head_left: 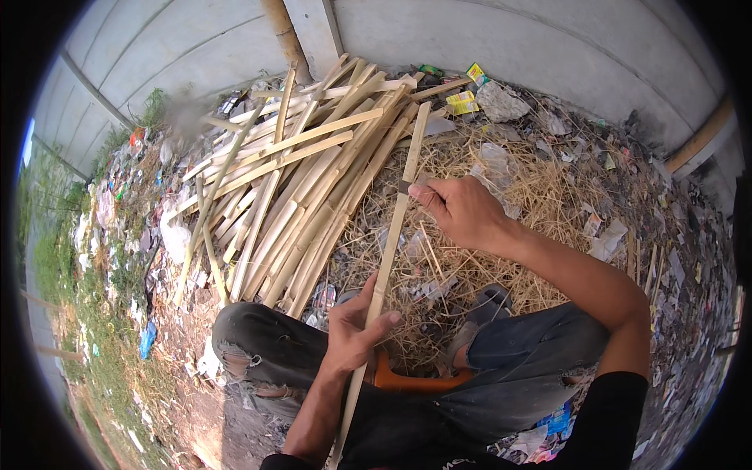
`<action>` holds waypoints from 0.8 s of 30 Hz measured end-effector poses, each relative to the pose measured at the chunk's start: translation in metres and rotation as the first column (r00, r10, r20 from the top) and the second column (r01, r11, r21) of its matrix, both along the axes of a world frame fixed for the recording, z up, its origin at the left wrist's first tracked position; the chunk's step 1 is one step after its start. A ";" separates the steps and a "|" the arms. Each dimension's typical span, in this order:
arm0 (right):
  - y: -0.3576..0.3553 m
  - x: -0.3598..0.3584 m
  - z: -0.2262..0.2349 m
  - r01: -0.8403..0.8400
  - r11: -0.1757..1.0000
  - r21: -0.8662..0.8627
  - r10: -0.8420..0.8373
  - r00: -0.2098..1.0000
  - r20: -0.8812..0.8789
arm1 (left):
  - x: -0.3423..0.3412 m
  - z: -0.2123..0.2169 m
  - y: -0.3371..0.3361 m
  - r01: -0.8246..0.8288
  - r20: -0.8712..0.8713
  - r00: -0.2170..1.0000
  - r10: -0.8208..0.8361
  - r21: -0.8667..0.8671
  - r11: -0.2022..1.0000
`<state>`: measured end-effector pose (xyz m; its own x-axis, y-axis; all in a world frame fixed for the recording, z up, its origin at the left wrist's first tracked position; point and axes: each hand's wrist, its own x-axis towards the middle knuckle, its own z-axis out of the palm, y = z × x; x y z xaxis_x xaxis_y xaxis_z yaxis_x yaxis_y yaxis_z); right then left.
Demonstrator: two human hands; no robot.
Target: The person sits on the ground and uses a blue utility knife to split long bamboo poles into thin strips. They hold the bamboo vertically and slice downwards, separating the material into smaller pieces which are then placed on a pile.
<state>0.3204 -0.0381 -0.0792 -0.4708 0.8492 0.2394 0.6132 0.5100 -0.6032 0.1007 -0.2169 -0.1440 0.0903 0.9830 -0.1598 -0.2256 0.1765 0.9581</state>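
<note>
A long split bamboo strip [394, 235] slants from my lap up and away between my knees. Around its lower part my left hand [354, 325] is closed, thumb lying along the near side. Farther up, my right hand [462, 207] is closed, its thumb at a small dark flat piece [404, 187] that lies across the strip. Most of that piece is hidden by the fingers, so its kind cannot be made out. The strip's lower end runs down beside my left forearm.
A big pile of split bamboo strips [294, 196] lies ahead to the left. Dry straw shavings [517, 266] and scattered litter cover the ground. An orange curved thing [419, 382] shows between my legs. Behind stands a grey panel wall [509, 47] with a bamboo pole [286, 35].
</note>
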 end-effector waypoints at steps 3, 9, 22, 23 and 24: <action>0.017 0.010 0.005 0.090 0.996 -0.028 -0.091 0.995 -0.040 | 0.002 0.004 -0.001 0.002 -0.011 1.000 -0.001 0.072 0.997; -0.034 -0.019 0.001 -0.176 0.983 -0.047 0.177 0.984 0.012 | -0.005 0.007 0.001 -0.039 0.092 0.995 0.047 -0.084 0.996; -0.062 -0.033 0.012 -0.237 0.961 -0.145 0.252 0.963 0.092 | -0.010 0.001 0.001 -0.042 0.155 0.987 0.038 0.026 0.999; -0.062 -0.034 0.014 -0.228 0.959 -0.171 0.246 0.964 0.097 | -0.009 0.000 0.000 -0.045 0.153 0.988 0.039 0.039 0.998; -0.062 -0.034 0.015 -0.214 0.957 -0.194 0.236 0.966 0.102 | -0.009 0.000 0.001 -0.047 0.149 0.988 0.038 0.053 0.998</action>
